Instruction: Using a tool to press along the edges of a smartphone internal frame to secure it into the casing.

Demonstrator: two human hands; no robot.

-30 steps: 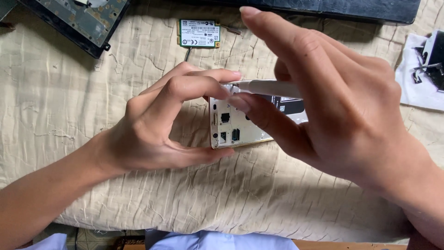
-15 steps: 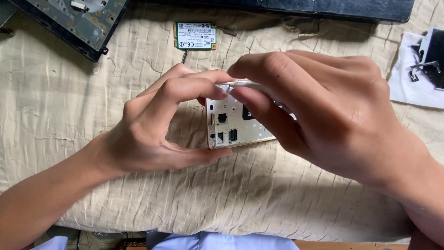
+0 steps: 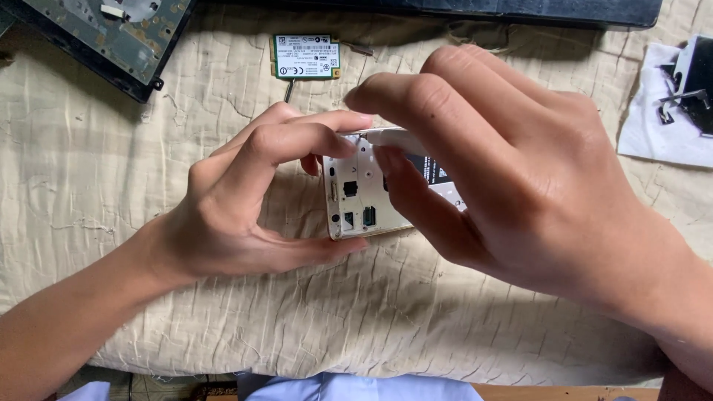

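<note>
A wrinkled beige quilted cloth [image 3: 148, 297] covered the surface; on it lay a small green circuit card [image 3: 305, 56], a dark circuit board [image 3: 111, 33] and a white paper [image 3: 653, 126] at right

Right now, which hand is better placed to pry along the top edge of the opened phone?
The right hand: it pinches a white pry tool lying at the top edge of the phone. The left hand grips the phone's top and bottom edges between fingers and thumb, steadying it.
</note>
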